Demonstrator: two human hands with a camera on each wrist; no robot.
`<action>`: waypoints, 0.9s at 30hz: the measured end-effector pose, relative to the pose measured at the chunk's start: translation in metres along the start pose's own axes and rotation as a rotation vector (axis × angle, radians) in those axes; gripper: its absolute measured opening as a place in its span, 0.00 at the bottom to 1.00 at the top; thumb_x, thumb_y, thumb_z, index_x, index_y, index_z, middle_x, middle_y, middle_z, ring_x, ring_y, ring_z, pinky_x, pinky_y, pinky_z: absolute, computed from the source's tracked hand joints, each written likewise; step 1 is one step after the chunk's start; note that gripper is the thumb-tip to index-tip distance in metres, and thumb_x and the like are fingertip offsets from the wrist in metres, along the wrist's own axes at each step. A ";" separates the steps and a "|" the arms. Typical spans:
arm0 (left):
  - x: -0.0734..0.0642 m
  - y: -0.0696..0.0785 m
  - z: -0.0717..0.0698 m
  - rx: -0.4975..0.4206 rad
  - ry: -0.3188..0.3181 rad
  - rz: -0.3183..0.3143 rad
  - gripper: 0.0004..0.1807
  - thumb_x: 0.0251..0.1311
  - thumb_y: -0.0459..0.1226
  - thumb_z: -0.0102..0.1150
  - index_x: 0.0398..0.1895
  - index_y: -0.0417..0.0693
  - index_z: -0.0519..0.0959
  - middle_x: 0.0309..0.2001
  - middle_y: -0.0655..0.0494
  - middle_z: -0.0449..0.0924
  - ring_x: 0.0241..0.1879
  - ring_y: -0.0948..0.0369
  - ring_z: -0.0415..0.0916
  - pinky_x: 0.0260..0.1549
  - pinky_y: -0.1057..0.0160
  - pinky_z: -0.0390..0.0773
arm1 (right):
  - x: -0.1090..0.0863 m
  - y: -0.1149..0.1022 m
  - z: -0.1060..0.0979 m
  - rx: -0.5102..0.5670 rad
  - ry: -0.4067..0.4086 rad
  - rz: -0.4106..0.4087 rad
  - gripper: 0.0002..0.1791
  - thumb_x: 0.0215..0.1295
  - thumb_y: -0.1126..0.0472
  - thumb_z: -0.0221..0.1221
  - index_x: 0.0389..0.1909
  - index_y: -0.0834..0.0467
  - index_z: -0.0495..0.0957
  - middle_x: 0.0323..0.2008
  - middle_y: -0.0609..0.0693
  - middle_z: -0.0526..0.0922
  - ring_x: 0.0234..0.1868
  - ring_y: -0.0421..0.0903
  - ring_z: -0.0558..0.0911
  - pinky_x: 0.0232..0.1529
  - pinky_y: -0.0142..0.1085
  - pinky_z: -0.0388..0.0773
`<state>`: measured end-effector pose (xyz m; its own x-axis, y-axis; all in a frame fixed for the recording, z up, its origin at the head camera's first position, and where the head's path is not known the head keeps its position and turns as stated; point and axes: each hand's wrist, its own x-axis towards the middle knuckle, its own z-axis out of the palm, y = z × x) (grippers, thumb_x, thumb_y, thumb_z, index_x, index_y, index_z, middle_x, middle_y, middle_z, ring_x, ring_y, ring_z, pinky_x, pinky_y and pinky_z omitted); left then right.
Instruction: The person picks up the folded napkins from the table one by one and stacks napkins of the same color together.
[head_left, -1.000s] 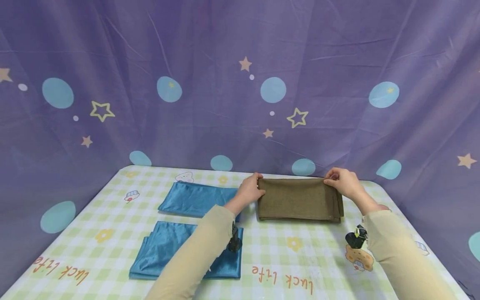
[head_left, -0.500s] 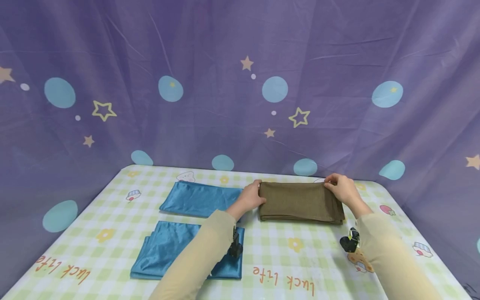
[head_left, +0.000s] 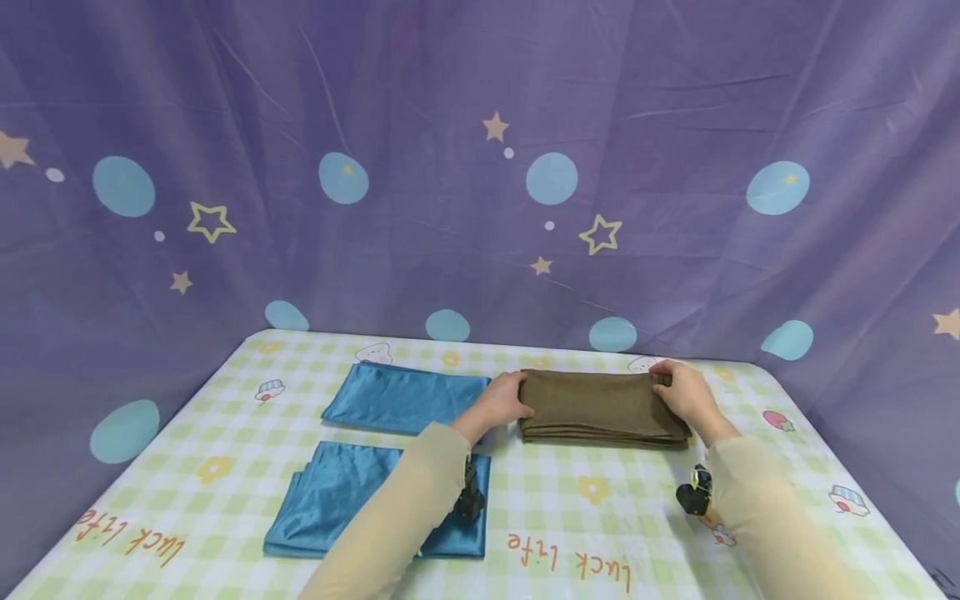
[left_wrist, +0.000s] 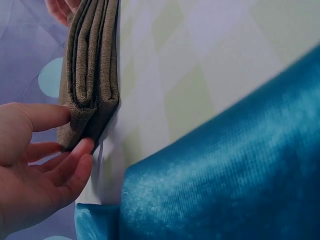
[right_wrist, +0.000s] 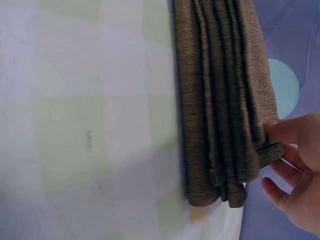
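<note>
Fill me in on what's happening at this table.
A person is handling a folded, rectangular brown fabric cloth. The left hand holds its left end, while the right hand pinches its far right corner. Its layers are stacked, with the near edge on the green-and-white checked tablecloth. To its left lies a folded, shiny blue cloth; a second blue cloth lies nearer the person, partly hidden by the left sleeve.

The checked table [head_left: 543,498] bears brown cloth [head_left: 588,402] and two blue cloths [head_left: 401,398].
</note>
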<state>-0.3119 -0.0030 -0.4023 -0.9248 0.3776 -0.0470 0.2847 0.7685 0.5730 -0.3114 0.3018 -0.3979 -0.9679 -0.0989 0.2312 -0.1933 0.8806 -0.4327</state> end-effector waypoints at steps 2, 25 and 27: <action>0.000 0.000 0.000 0.003 -0.010 -0.004 0.36 0.54 0.39 0.62 0.65 0.38 0.60 0.60 0.41 0.65 0.59 0.49 0.65 0.55 0.54 0.67 | -0.001 0.001 0.003 -0.017 -0.018 0.004 0.18 0.56 0.67 0.57 0.48 0.69 0.73 0.49 0.69 0.74 0.52 0.67 0.71 0.52 0.56 0.65; -0.007 -0.002 -0.004 -0.034 -0.059 0.002 0.36 0.54 0.39 0.62 0.65 0.38 0.60 0.55 0.42 0.69 0.53 0.50 0.69 0.47 0.55 0.72 | -0.011 -0.004 0.011 -0.109 -0.115 0.048 0.32 0.59 0.61 0.55 0.60 0.74 0.60 0.57 0.76 0.61 0.57 0.72 0.62 0.56 0.59 0.60; -0.008 -0.004 -0.006 -0.050 -0.053 0.016 0.35 0.53 0.39 0.63 0.64 0.37 0.62 0.50 0.43 0.73 0.48 0.52 0.72 0.43 0.56 0.73 | -0.012 -0.006 0.012 -0.108 -0.103 0.048 0.31 0.59 0.60 0.55 0.60 0.73 0.60 0.58 0.76 0.60 0.58 0.72 0.61 0.56 0.59 0.59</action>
<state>-0.3066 -0.0121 -0.3993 -0.9052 0.4175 -0.0801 0.2849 0.7357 0.6144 -0.3007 0.2923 -0.4083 -0.9880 -0.0974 0.1199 -0.1333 0.9297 -0.3433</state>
